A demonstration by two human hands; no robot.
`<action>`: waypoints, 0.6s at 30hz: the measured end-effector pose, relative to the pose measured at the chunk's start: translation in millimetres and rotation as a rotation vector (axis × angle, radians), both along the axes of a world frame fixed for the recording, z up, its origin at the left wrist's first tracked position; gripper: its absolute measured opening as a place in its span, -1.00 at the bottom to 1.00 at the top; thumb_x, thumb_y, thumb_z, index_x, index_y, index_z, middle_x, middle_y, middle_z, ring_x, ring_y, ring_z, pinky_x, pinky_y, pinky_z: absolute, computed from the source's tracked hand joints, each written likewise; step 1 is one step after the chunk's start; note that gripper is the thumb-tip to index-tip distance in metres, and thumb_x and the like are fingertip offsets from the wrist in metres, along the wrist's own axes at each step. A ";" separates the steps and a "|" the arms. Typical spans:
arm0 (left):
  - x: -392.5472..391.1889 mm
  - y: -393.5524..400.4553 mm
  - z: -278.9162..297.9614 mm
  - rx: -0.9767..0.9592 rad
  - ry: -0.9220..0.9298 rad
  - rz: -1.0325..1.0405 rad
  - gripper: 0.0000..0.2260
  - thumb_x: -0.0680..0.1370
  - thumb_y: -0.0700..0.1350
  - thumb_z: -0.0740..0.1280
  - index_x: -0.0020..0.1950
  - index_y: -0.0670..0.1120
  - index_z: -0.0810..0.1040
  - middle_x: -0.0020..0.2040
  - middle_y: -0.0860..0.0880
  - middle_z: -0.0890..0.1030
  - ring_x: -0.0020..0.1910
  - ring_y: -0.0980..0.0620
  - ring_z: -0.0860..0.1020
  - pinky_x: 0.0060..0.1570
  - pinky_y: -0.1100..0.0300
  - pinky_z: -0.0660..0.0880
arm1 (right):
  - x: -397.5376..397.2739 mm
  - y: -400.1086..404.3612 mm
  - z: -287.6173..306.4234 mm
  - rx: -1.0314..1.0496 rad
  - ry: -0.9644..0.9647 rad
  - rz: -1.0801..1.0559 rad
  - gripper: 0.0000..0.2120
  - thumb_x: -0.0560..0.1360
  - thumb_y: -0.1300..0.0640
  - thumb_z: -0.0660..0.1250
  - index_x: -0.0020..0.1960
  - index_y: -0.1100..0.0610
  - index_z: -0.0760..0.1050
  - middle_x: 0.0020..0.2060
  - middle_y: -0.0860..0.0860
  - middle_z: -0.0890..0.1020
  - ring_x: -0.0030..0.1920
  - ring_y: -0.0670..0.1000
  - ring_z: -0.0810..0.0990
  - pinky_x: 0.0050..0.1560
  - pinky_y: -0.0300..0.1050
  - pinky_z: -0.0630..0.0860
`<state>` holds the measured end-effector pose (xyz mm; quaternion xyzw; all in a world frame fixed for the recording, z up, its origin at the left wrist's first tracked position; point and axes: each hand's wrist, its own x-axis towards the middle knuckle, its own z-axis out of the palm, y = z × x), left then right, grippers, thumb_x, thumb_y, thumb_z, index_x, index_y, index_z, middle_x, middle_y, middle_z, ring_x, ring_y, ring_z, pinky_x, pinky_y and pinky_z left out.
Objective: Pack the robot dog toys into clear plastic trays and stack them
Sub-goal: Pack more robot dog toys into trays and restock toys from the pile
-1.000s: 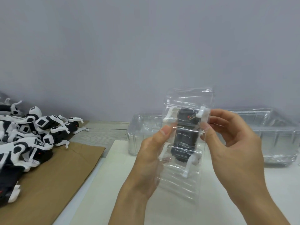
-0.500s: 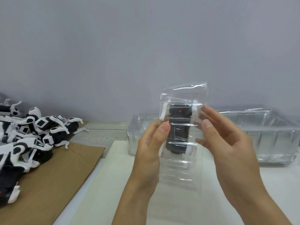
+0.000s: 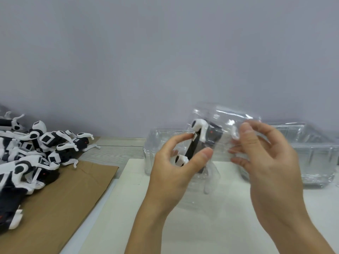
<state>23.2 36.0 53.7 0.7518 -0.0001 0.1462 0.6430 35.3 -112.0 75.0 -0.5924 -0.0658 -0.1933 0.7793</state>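
Note:
A black and white robot dog toy (image 3: 199, 142) sits inside a clear plastic tray (image 3: 222, 116) that I hold up above the white board. My left hand (image 3: 176, 167) grips the tray's left side, thumb and forefinger curled round the toy's body. My right hand (image 3: 264, 156) holds the tray's right side with bent fingers, blurred by motion. The tray is tilted, its top leaning right. A heap of loose robot dog toys (image 3: 36, 153) lies at the left on brown cardboard (image 3: 60, 195).
Clear plastic trays stand behind my hands: one group (image 3: 156, 143) at centre and a larger stack (image 3: 315, 153) at the right. A white board (image 3: 183, 226) covers the table in front of me. A grey wall is behind.
The tray with the toy has turned and tilted to the right. My right hand shifted right along it, and my left hand closed further round the toy's side.

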 end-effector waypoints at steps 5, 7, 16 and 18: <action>-7.7 8.6 9.5 0.198 0.033 -0.052 -0.46 0.15 0.29 0.54 0.11 0.27 0.64 0.20 0.28 0.56 0.13 0.54 0.41 -0.11 0.71 0.26 | 7.5 -20.6 -1.0 0.014 0.077 -0.104 -0.68 0.40 -0.21 0.32 0.09 -0.12 0.53 -0.10 -0.12 0.65 -0.12 -0.11 0.63 -0.07 -0.10 0.48; -10.5 11.6 12.4 0.267 0.059 -0.116 -0.46 0.14 0.29 0.56 0.10 0.27 0.64 0.20 0.33 0.54 0.14 0.56 0.39 -0.08 0.71 0.25 | 8.9 -28.3 0.0 -0.005 0.089 -0.113 -0.67 0.39 -0.20 0.29 0.11 -0.14 0.54 -0.04 -0.11 0.64 -0.04 -0.10 0.63 -0.01 -0.09 0.49; -12.8 -2.1 3.6 0.777 0.364 -0.272 -0.22 0.10 0.38 0.57 0.27 0.43 0.37 0.30 0.43 0.17 0.30 0.36 -0.02 0.53 -0.01 -0.04 | 14.2 -35.7 -10.3 -0.477 0.122 0.053 -0.84 0.47 -0.08 0.42 0.04 -0.20 0.64 -0.02 -0.28 0.67 0.00 -0.30 0.61 -0.06 -0.29 0.44; -11.4 -8.3 -0.2 0.849 0.355 -0.283 -0.16 0.13 0.37 0.58 0.35 0.40 0.31 0.41 0.34 0.14 0.37 0.40 -0.09 0.53 -0.05 -0.27 | 15.6 -31.0 -20.0 -0.667 0.187 0.121 -0.81 0.47 -0.04 0.40 0.07 -0.24 0.60 0.02 -0.29 0.62 0.04 -0.27 0.57 -0.08 -0.35 0.42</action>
